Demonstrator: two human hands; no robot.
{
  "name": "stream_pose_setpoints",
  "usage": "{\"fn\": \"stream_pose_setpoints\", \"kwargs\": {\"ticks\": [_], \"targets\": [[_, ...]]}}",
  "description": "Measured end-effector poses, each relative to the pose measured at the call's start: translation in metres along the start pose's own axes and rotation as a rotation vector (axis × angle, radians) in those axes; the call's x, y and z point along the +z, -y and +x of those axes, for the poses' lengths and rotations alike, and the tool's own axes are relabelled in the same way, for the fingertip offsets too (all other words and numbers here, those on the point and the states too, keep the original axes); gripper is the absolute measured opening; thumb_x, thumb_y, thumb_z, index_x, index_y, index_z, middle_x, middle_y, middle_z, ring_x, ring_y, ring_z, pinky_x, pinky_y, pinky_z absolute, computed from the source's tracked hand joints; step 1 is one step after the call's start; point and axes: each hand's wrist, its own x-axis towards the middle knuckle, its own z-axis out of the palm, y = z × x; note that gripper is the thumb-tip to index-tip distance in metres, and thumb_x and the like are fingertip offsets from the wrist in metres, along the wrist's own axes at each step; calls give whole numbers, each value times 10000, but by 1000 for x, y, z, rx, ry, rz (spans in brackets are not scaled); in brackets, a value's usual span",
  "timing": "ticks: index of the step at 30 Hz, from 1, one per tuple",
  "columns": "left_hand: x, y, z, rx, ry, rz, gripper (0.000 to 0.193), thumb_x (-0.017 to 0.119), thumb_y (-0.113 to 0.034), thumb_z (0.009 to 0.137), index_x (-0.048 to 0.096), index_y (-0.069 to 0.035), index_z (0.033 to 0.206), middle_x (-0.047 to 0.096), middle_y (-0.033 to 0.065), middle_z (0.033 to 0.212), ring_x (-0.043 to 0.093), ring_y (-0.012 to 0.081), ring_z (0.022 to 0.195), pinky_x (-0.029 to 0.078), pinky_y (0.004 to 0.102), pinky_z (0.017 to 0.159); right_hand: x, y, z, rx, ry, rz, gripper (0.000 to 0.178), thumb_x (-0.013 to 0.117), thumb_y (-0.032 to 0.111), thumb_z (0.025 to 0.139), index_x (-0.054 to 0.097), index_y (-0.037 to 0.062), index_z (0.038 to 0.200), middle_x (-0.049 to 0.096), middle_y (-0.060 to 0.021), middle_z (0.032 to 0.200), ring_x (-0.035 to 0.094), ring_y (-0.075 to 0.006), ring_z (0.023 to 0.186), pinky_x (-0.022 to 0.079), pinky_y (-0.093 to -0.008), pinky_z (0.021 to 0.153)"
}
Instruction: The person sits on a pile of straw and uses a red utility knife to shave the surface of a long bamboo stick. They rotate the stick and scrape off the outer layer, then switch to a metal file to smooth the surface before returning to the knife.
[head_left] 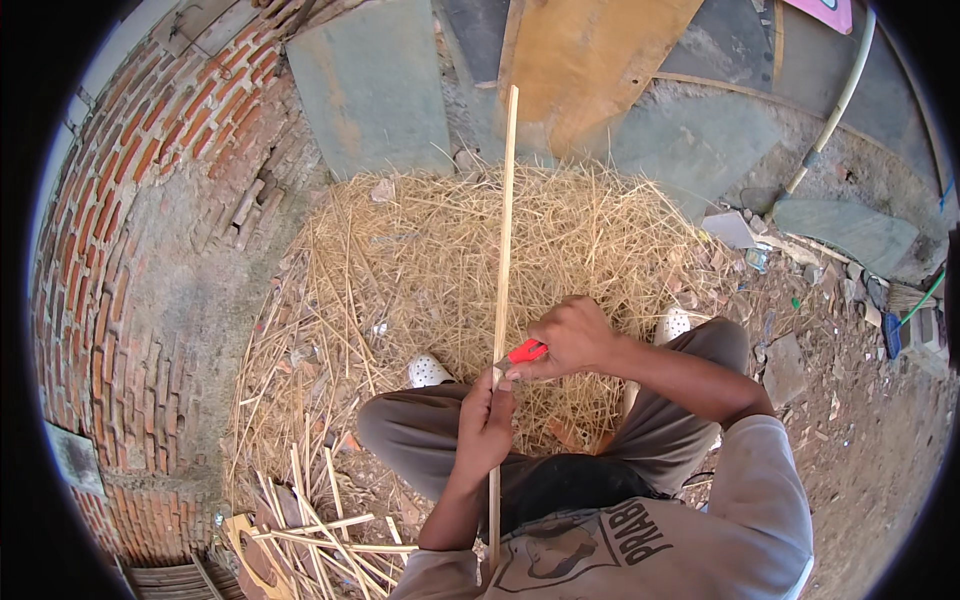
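A long, pale wooden strip [507, 190], which looks like split bamboo, stands lengthwise in front of me, its far end over the shavings and its near end by my shirt. My left hand [486, 420] is closed around it near the middle. Just beyond that grip, my right hand [572, 338] is wrapped round a red-handled knife [527, 351]. The knife meets the strip right by my left thumb; its blade is small and partly hidden by the fingers and the strip.
A thick heap of thin shavings [420, 250] covers the ground around my white shoes [428, 371]. Several cut strips [330, 540] lie at lower left. A brick wall [120, 300] rises on the left, sheets [375, 90] lean at the back, and rubble [790, 370] lies right.
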Motion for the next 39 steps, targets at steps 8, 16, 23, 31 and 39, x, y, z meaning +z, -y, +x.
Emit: {"fn": "stream_pose_setpoints", "kwargs": {"ticks": [8, 16, 23, 31, 39], "targets": [[14, -25, -1, -59, -38, 90, 151, 438, -115, 1009, 551, -37, 1071, 400, -61, 675, 355, 21, 596, 317, 214, 519, -1, -15, 1, 9, -86, -33, 726, 575, 806, 700, 581, 103, 520, 465, -59, 405, 520, -246, 369, 397, -364, 392], [10, -15, 2, 18, -45, 163, 155, 451, -115, 1008, 553, -24, 1081, 402, -49, 704, 340, 25, 608, 312, 220, 520, 2, -20, 4, -3, -141, -29, 767, 537, 845, 689, 577, 100, 511, 462, -65, 399, 512, -240, 357, 385, -351, 379], [8, -14, -2, -2, -26, 155, 222, 470, -93, 1001, 557, -27, 1194, 404, -52, 710, 349, 24, 601, 314, 210, 520, 3, -29, 9, 119, -101, -109, 739, 535, 832, 713, 578, 120, 523, 471, -35, 412, 530, -217, 380, 407, -352, 396], [13, -4, -18, -61, 8, -4, 263, 460, -96, 1010, 557, -24, 1244, 394, -84, 673, 334, 3, 577, 276, 189, 499, -8, -33, 11, 320, 118, -104, 748, 475, 817, 772, 665, 115, 596, 520, -64, 434, 543, -229, 383, 411, -375, 383], [7, -8, -14, -22, -2, 63, 239, 443, -120, 1014, 552, -48, 1215, 418, -67, 666, 378, 7, 563, 327, 192, 495, 3, 3, -4, 55, 58, 12, 764, 513, 830, 726, 649, 95, 569, 476, -73, 402, 510, -250, 347, 390, -366, 363]]}}
